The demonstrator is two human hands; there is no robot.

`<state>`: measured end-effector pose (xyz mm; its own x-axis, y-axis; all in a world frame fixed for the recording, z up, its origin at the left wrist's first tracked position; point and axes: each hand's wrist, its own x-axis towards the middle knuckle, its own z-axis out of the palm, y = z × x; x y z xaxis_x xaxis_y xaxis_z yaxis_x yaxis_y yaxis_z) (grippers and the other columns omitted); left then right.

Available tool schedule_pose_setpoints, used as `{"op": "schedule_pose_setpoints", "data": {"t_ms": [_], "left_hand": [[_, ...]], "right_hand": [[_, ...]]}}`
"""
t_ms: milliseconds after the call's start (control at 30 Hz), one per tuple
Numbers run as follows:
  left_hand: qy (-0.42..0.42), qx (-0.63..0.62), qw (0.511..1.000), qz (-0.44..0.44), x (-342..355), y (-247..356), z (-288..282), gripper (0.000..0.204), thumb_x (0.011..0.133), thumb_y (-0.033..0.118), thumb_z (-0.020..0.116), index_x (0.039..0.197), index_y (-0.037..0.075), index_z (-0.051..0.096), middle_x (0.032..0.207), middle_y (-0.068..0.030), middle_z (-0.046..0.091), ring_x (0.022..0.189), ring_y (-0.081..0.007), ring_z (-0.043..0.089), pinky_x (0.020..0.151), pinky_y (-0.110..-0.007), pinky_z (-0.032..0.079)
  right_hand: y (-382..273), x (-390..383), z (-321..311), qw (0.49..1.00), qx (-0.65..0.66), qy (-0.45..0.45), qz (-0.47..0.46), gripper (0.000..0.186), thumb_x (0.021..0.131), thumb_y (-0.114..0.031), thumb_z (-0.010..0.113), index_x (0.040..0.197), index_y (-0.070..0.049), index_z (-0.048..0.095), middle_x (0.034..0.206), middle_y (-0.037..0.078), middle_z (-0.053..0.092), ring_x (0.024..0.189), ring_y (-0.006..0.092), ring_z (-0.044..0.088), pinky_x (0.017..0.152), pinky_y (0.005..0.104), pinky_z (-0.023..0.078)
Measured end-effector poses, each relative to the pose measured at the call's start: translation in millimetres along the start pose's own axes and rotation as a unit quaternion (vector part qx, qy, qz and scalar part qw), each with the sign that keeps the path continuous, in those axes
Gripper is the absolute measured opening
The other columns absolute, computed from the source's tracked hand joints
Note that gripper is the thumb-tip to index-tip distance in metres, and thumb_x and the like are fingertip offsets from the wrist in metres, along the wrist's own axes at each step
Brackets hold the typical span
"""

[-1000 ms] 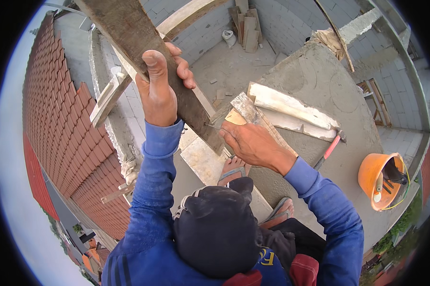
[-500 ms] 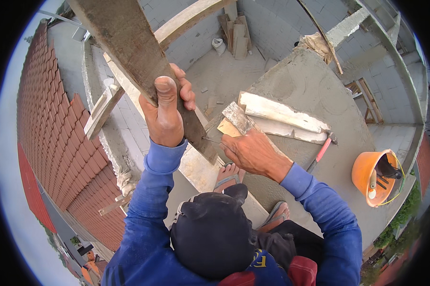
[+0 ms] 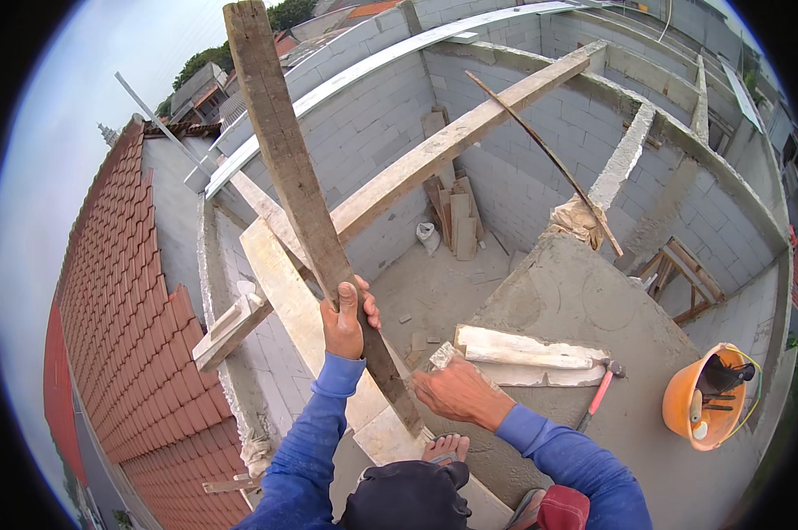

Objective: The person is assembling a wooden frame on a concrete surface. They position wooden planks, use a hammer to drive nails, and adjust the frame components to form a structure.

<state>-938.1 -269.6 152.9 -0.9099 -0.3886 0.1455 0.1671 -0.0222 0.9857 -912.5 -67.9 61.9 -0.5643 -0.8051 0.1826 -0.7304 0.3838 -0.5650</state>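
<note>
My left hand point(image 3: 346, 325) is wrapped round a long, weathered wooden plank point(image 3: 284, 150), thumb on its near face. The plank slants from the upper left down to my feet. Close to its lower right edge, my right hand point(image 3: 461, 389) is closed in a pinch. A thin nail showed between those fingers and the plank half a second ago; now the fingers mostly hide it. Behind the right hand lies a mortar-stained board point(image 3: 443, 355), partly covered. A hammer point(image 3: 600, 397) with a pink handle rests on the concrete slab point(image 3: 576, 291) to the right.
White-coated boards point(image 3: 532, 353) lie by the hammer. An orange bucket point(image 3: 682, 411) holding tools stands at the right. A wooden beam point(image 3: 452, 146) spans the deep room below, where planks lean in a corner. Red roof tiles point(image 3: 134, 344) slope away at the left. My sandalled foot point(image 3: 446, 448) is below.
The view has tilted up, showing more of the plank's top and the walls beyond. Both hands sit lower in the picture. The left hand keeps its grip; the right stays pinched beside the plank.
</note>
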Motion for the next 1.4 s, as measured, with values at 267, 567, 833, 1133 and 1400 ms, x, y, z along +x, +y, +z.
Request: {"op": "schedule_pose_setpoints", "data": {"t_ms": [267, 567, 833, 1133, 1400], "left_hand": [[0.03, 0.017, 0.999, 0.004, -1, -7, -2, 0.06, 0.101, 0.062, 0.054, 0.104, 0.001, 0.058, 0.068, -0.0025, 0.055, 0.055, -0.0113, 0.053, 0.05, -0.028, 0.046], [0.13, 0.048, 0.99, 0.026, -3, 1, -57, 0.055, 0.103, 0.059, 0.055, 0.104, 0.005, 0.057, 0.067, -0.002, 0.051, 0.053, -0.0127, 0.052, 0.05, -0.029, 0.047], [0.225, -0.003, 0.974, 0.027, -19, 27, -96, 0.054, 0.101, 0.062, 0.056, 0.108, 0.009, 0.052, 0.068, -0.0026, 0.049, 0.053, -0.0143, 0.051, 0.05, -0.03, 0.048], [0.211, 0.017, 0.975, 0.061, -26, 32, -96, 0.062, 0.1, 0.066, 0.055, 0.115, 0.005, 0.051, 0.074, -0.0026, 0.05, 0.059, -0.0115, 0.051, 0.056, -0.027, 0.047], [0.193, 0.034, 0.98, 0.046, -25, 32, -87, 0.065, 0.101, 0.065, 0.053, 0.124, 0.004, 0.05, 0.081, -0.002, 0.05, 0.066, -0.0109, 0.05, 0.062, -0.025, 0.046]], "right_hand": [[-13, -15, -9, 0.986, 0.108, -0.045, 0.117, 0.045, 0.104, -0.046, 0.054, 0.116, -0.003, 0.059, 0.069, 0.018, 0.067, 0.065, 0.0417, 0.067, 0.06, 0.0517, 0.051], [37, -152, -118, 0.971, -0.066, -0.065, 0.22, 0.053, 0.1, -0.046, 0.063, 0.133, -0.006, 0.058, 0.104, 0.017, 0.069, 0.085, 0.0355, 0.07, 0.075, 0.0459, 0.054], [8, -371, -201, 0.792, 0.05, 0.274, 0.543, 0.036, 0.109, -0.035, 0.054, 0.123, -0.004, 0.063, 0.091, 0.0, 0.052, 0.076, 0.0094, 0.048, 0.066, 0.0259, 0.043], [2, -494, -238, 0.704, -0.08, 0.352, 0.611, 0.039, 0.109, -0.039, 0.052, 0.121, -0.004, 0.066, 0.088, -0.001, 0.056, 0.076, 0.0092, 0.046, 0.068, 0.0258, 0.041], [40, -532, -235, 0.701, -0.087, 0.318, 0.632, 0.035, 0.107, -0.03, 0.057, 0.122, 0.0, 0.067, 0.097, 0.005, 0.067, 0.082, 0.0136, 0.059, 0.074, 0.0312, 0.05]]}}
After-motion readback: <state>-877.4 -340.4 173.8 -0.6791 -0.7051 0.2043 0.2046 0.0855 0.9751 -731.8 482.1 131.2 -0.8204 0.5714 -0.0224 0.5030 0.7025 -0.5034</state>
